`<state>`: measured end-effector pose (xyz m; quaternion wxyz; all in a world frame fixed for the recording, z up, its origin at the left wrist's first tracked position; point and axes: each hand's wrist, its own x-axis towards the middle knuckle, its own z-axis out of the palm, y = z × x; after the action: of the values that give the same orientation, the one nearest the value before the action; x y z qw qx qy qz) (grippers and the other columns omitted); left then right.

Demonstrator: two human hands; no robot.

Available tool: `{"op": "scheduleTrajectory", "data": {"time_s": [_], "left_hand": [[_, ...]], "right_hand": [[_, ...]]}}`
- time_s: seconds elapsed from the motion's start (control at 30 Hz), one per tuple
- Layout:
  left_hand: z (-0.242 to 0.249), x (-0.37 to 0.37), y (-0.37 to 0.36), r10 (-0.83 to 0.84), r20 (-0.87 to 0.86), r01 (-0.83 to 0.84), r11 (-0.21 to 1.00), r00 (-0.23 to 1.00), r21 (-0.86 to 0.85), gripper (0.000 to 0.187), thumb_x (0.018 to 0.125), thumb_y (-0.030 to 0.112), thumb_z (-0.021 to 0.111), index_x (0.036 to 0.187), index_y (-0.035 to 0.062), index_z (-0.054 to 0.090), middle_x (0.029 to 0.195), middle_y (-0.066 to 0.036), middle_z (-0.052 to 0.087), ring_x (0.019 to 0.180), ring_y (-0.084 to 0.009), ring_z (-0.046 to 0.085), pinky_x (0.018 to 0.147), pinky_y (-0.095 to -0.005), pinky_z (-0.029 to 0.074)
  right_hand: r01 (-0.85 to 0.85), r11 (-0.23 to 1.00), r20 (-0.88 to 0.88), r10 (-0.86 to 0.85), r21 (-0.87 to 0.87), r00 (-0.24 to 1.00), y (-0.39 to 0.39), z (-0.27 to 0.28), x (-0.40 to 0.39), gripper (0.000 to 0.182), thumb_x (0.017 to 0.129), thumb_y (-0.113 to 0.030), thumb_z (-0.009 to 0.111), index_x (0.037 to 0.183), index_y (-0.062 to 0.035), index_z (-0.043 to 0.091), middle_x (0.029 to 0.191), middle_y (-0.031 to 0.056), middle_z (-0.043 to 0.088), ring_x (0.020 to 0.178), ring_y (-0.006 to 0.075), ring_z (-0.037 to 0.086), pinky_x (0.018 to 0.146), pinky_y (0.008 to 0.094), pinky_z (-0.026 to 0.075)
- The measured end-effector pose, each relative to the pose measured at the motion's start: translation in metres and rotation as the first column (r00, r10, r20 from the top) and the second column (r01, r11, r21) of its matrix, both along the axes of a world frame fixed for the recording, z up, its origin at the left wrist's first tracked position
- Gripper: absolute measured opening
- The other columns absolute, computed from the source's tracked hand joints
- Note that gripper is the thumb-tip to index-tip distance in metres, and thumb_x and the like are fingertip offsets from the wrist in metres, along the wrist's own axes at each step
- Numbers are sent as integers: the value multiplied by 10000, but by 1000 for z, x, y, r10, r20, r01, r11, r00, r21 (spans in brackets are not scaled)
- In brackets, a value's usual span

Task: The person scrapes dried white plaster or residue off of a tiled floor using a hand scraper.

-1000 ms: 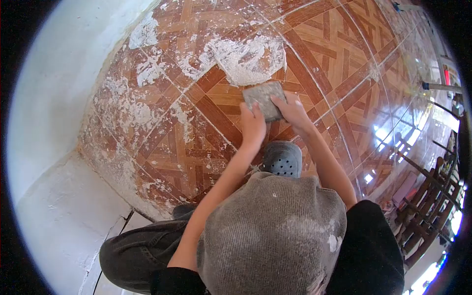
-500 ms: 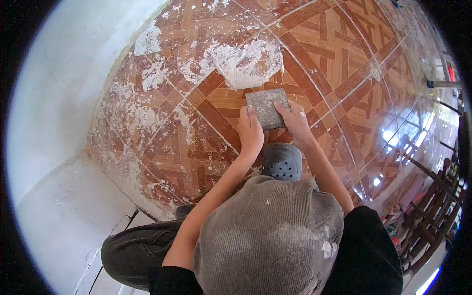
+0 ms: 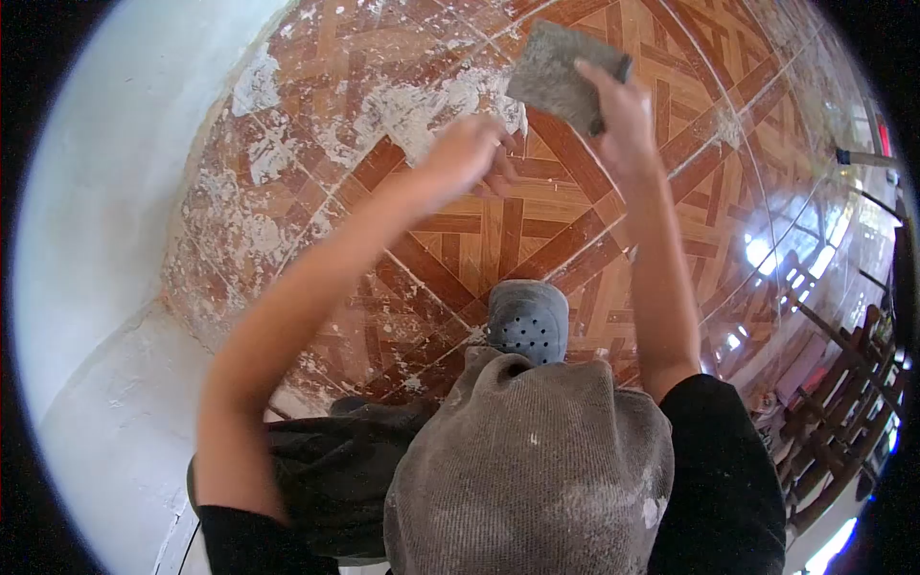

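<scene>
A flat, grey, square-edged scraper plate [image 3: 565, 75] is tilted above the floor, smeared with pale residue. My right hand [image 3: 625, 110] is closed on its right edge, thumb on the upper face. To the left, my left hand [image 3: 470, 153] hovers over the lower edge of a white plaster patch [image 3: 398, 113]. Its fingers are loosely bent and somewhat apart, slightly blurred, and no object shows in them. Brown patterned floor tiles [image 3: 479, 251] lie under both hands.
A white wall [image 3: 105, 182] rises along the left. A grey clog [image 3: 527, 321] and a dusty grey cap [image 3: 537, 470] are in the lower middle. White spatters [image 3: 268, 235] cover the left tiles. Dark wooden furniture [image 3: 843, 383] stands at the right.
The scraper plate has moved up and to the right with my right hand. My left hand has let go of it and moved upward to the plaster patch.
</scene>
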<state>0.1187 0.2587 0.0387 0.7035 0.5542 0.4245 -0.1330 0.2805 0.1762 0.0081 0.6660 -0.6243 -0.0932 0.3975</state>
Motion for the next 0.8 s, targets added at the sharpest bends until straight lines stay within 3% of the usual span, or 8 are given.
{"op": "scheduleTrajectory", "data": {"time_s": [0.1,0.17,0.27,0.4,0.5,0.63,0.73,0.8], "left_hand": [[27,-6,74,-186,-57,195,923,981,333,326,886,255,300,980,-2,478,748,-135,602,622,-168,585,489,-255,466],[47,-16,121,-90,-92,123,872,992,474,334,872,274,342,1066,36,476,845,-117,598,692,-143,582,530,-241,476],[99,-36,196,-153,-209,243,819,966,521,363,794,259,462,1133,130,468,931,-2,563,797,-82,539,697,-225,428],[172,-46,261,-44,-334,281,651,941,705,356,849,258,404,1181,129,416,921,16,534,816,-49,509,681,-195,404],[186,-66,256,-68,74,-33,474,995,880,405,855,304,427,1189,78,393,848,22,523,749,-52,503,637,-193,393],[258,-4,243,-77,-336,320,555,939,768,354,904,185,271,1086,-91,396,808,-189,579,701,-230,596,542,-255,500],[256,18,258,578,-616,-366,816,535,447,344,907,206,282,1052,-69,431,763,-153,607,691,-217,605,560,-275,488],[241,-17,222,-9,-486,456,358,874,815,399,854,424,362,1050,94,472,699,-47,559,615,-120,563,449,-194,432]], "right_hand": [[-292,913,213,357,-286,909,32,1,53,373,758,-200,611,1046,10,504,959,109,585,907,207,562,733,330,467],[-459,733,613,676,-503,409,63,6,65,375,700,-241,619,1012,-38,574,984,150,583,861,252,546,761,332,436],[-524,564,600,791,-638,121,103,-3,80,460,710,-241,604,1114,-41,507,1068,161,541,960,273,511,816,345,416],[-572,546,516,824,-612,234,108,-15,75,605,717,-267,605,1234,-51,378,1193,166,451,1106,281,427,902,336,375],[-488,624,602,766,-610,226,105,-27,78,613,725,-282,613,1227,-22,376,1197,181,445,1108,293,427,905,342,371],[-364,757,781,614,-543,111,95,-55,75,542,733,-306,621,1170,-37,446,1061,165,548,980,318,518,852,363,402],[-429,749,743,630,-505,225,89,-58,83,571,731,-331,618,1179,-29,431,1059,179,544,985,307,518,854,365,399],[-392,769,781,600,-505,171,85,-58,80,555,740,-302,617,1176,-14,428,1051,186,546,980,304,522,834,358,403]]}}
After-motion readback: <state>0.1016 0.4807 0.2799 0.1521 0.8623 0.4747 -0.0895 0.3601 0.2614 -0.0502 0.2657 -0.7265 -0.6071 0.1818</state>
